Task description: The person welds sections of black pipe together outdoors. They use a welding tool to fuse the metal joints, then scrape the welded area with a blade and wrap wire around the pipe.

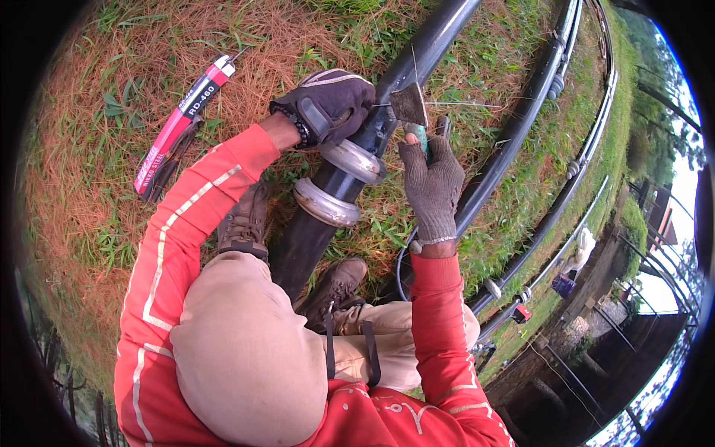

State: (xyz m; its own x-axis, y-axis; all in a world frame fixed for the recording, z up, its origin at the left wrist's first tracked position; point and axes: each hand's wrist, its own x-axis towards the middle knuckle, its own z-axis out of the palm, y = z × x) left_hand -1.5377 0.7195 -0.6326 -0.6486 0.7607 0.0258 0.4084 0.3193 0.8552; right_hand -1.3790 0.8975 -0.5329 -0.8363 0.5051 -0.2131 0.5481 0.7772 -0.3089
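Note:
My left hand [328, 104], in a dark padded glove, is closed and rests against a black pipe [316, 231]. A thin straight rod [465, 104] sticks out from its fingers and passes behind the scraper. My right hand [432, 179], in a grey knitted glove with the thumb tip bare, grips a scraper [408, 106] by its green handle. The scraper's broad, stained blade is beside the pipe; whether they touch I cannot tell. Just below my left hand, two metal flange rings [326, 203] circle the pipe, with a short stretch between them.
A pink and white packet [182, 123] lies on pine needles at the left, dark sticks beside it. More black pipes [514, 141] run along the right. My boots [342, 279] flank the pipe. A red object [521, 314] and a stone wall [577, 339] are farther right.

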